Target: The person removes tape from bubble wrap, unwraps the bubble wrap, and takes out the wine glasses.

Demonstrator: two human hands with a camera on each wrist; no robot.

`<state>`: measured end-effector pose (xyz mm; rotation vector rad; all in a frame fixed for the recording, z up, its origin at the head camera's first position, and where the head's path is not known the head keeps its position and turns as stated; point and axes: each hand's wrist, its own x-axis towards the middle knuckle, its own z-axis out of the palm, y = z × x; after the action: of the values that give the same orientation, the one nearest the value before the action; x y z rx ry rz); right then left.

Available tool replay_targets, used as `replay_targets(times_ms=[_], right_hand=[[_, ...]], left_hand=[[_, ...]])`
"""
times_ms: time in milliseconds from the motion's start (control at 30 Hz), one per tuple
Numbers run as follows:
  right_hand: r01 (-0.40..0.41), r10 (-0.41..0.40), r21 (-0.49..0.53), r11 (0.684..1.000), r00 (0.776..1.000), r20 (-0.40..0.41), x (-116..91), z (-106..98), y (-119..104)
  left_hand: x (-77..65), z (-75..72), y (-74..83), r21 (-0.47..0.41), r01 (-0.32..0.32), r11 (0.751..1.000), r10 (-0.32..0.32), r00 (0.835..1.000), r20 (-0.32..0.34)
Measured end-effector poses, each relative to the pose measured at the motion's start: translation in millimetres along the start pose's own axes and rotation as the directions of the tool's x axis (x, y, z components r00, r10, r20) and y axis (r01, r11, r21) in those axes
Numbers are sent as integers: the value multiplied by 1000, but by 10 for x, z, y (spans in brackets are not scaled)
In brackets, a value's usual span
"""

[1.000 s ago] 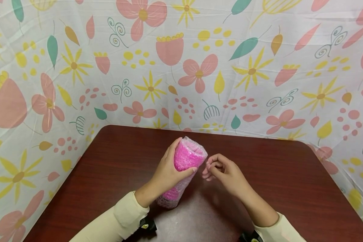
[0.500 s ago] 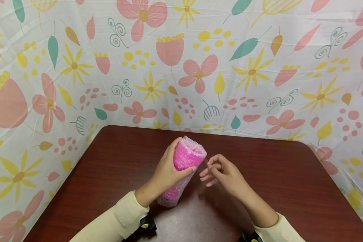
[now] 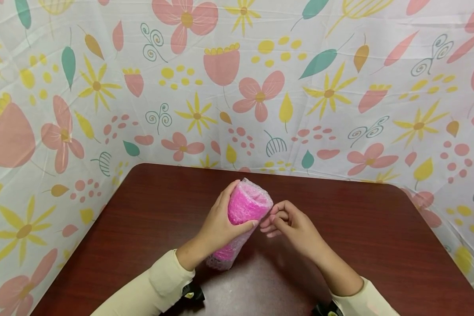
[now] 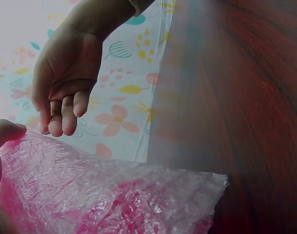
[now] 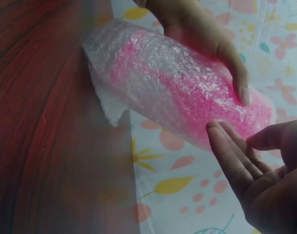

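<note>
Leaning over the table's middle, one bubble-wrapped bundle point(image 3: 242, 210): bright pink inside, clear film outside, long and tube-like. Upper end slants toward the person's right and away from them; its rim is a collar of clear wrap round a paler, sunken mouth. Lower end points down to the tabletop; from where I stand, cannot tell whether it touches.

Left hand point(image 3: 217, 221) grips the bundle near its upper end, spread wide round it: thumb across the near side, fingers reaching over the far side.

Right hand point(image 3: 294, 226) at the bundle's right edge, just below the rim. Thumb and forefinger drawn close together, a narrow gap at most; other fingers bent loosely beneath. Fingertips right up against the film; cannot tell whether they pinch any of it.

Right wrist view: a loose flap point(image 5: 109, 105) of clear wrap hangs at the lower end. Wrap crinkled, catching the light.

Surroundings: dark reddish-brown table point(image 3: 154, 210), wood-grained, rounded far corners, a pale sheen near the person. Floral cloth point(image 3: 209, 109) behind and to both sides, pink, yellow and teal on white. Cream sleeves point(image 3: 154, 283) on both arms; black gear point(image 3: 193, 292) under each wrist.
</note>
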<state>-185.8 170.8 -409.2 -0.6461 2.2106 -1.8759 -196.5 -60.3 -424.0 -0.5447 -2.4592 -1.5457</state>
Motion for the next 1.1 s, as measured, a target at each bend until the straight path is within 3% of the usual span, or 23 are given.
replay_targets(times_ms=[167,500,767,1100], right_hand=[[-9,9,-10,1000,1000,-5,-5,3,-2],[-15,3,-124,992,996,-94,1,-38,0],[22,-26,-84,996,998,-50,0,-44,-28],[-52,47,-73,996,997,-63,-7,-44,-19]], left_hand=[[-2,6,-8,9,0,1000,0,1000,-8],[18,10,-16,48,26,999,-23,997,-68],[22,6,-33,38,51,998,-48,994,-93],[11,13,-32,57,27,998,-22,996,-86]])
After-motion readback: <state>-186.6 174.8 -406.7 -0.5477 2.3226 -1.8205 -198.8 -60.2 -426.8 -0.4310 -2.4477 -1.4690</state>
